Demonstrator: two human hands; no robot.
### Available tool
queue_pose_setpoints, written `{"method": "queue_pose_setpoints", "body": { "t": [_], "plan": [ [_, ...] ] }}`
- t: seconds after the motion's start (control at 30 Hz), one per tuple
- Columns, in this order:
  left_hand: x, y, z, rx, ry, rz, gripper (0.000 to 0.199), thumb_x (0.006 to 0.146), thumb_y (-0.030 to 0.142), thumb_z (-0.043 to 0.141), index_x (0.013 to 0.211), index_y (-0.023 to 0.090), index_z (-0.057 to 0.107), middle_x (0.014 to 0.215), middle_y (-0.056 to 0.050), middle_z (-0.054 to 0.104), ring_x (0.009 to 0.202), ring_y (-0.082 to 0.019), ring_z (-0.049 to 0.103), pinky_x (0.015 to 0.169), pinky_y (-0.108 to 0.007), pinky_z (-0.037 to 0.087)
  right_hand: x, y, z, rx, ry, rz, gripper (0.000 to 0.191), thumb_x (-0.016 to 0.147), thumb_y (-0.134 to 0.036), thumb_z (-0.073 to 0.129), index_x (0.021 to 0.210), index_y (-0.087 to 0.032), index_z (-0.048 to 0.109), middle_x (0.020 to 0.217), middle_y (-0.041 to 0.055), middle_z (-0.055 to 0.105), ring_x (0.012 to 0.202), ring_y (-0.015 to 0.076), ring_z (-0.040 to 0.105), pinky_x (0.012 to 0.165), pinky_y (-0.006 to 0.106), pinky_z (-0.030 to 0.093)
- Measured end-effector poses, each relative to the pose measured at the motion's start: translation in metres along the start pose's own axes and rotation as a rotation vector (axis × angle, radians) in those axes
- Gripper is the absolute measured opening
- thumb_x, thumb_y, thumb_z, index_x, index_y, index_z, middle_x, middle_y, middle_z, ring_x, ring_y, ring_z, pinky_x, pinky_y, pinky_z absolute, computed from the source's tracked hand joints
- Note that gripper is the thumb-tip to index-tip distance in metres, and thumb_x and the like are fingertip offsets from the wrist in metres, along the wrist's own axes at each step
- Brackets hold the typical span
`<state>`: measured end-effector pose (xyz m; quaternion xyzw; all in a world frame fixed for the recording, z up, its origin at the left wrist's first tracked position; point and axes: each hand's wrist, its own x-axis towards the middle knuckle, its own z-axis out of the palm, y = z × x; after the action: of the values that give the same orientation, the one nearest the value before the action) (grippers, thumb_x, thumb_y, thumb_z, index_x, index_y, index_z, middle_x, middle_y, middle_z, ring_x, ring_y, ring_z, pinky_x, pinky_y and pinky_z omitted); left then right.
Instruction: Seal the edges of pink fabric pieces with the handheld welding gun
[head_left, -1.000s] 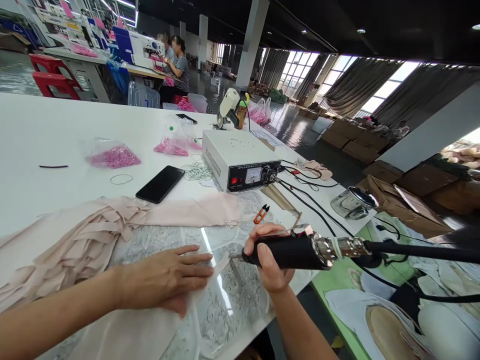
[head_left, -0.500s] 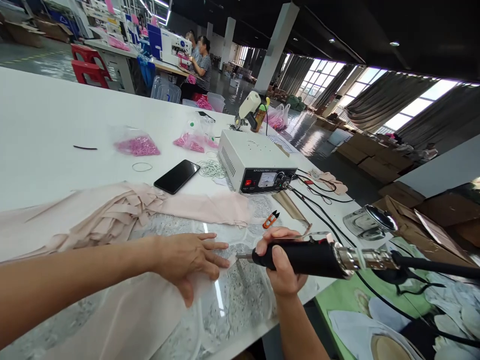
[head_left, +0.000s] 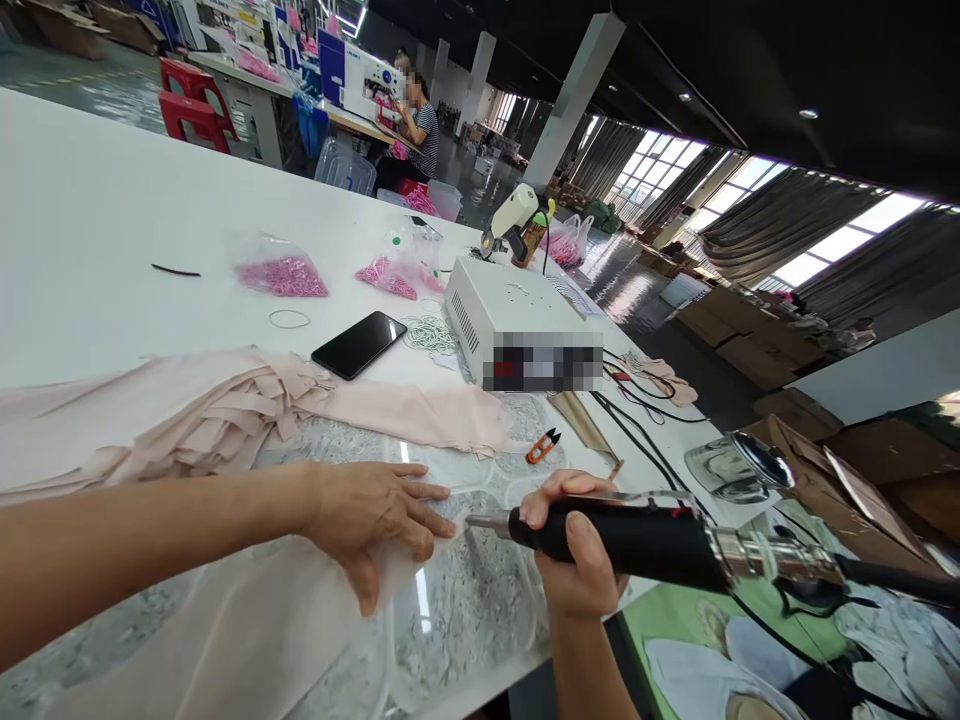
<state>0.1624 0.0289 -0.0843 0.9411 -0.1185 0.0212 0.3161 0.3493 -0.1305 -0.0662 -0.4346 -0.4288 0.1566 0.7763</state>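
My left hand lies flat with its fingers spread on a sheer pale pink fabric strip. The strip rests on a clear plastic sheet with rounded outlines. In my right hand is a black handheld ultrasonic cutter, its fingers wrapped round the body. The cutter's metal tip points left, close to my left fingertips at the strip's narrow end; whether it touches the fabric I cannot tell. Behind my left hand lies a pile of pale pink fabric pieces.
A beige power box stands behind, its cables running right. Nearby are a phone, orange thread snips, bags of pink bits and a glass jar. Cardboard boxes and a green cloth lie right. A person sits farther back.
The cutter's back end has swung slightly down and to the right, and its tip has shifted a little. My left hand stays pressed on the fabric. The whole view has tilted slightly.
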Motion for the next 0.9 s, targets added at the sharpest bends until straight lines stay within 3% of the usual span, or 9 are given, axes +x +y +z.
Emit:
{"method": "queue_pose_setpoints", "body": {
  "t": [0.13, 0.37, 0.57, 0.9],
  "plan": [
    [0.001, 0.001, 0.0, 0.021, -0.018, 0.004, 0.062, 0.049, 0.028, 0.106, 0.103, 0.034, 0.074, 0.145, 0.003, 0.064, 0.146, -0.032, 0.047, 0.128, -0.047, 0.021, -0.007, -0.008, 0.001, 0.073, -0.03, 0.077, 0.013, 0.089, -0.037, 0.064, 0.095, -0.025, 0.063, 0.085, -0.0005, 0.056, 0.051, 0.0114, 0.057, 0.052, 0.031, 0.052],
    [0.002, 0.002, -0.002, 0.063, -0.059, 0.007, 0.052, 0.059, 0.029, 0.103, 0.102, 0.033, 0.073, 0.148, 0.003, 0.061, 0.147, -0.033, 0.045, 0.128, -0.05, 0.024, -0.01, -0.012, 0.005, 0.121, -0.08, 0.103, 0.013, 0.089, -0.036, 0.067, 0.096, -0.026, 0.066, 0.085, -0.0011, 0.058, 0.052, 0.0112, 0.06, 0.053, 0.03, 0.053],
    [0.003, 0.004, -0.004, 0.069, -0.079, -0.001, 0.056, 0.054, 0.026, 0.104, 0.1, 0.031, 0.072, 0.149, 0.001, 0.061, 0.147, -0.035, 0.045, 0.128, -0.051, 0.022, -0.011, -0.009, 0.005, 0.131, -0.078, 0.103, 0.014, 0.089, -0.036, 0.068, 0.096, -0.025, 0.066, 0.085, -0.0007, 0.058, 0.053, 0.0108, 0.06, 0.054, 0.029, 0.054],
    [0.003, -0.003, -0.002, 0.035, -0.129, 0.012, 0.045, 0.067, 0.023, 0.098, 0.103, 0.027, 0.072, 0.153, 0.0, 0.057, 0.151, -0.035, 0.037, 0.129, -0.051, 0.013, -0.011, -0.009, 0.006, 0.128, -0.131, 0.083, 0.008, 0.092, -0.031, 0.067, 0.093, -0.023, 0.065, 0.083, -0.0015, 0.06, 0.053, 0.0104, 0.062, 0.055, 0.027, 0.055]
  ]
}}
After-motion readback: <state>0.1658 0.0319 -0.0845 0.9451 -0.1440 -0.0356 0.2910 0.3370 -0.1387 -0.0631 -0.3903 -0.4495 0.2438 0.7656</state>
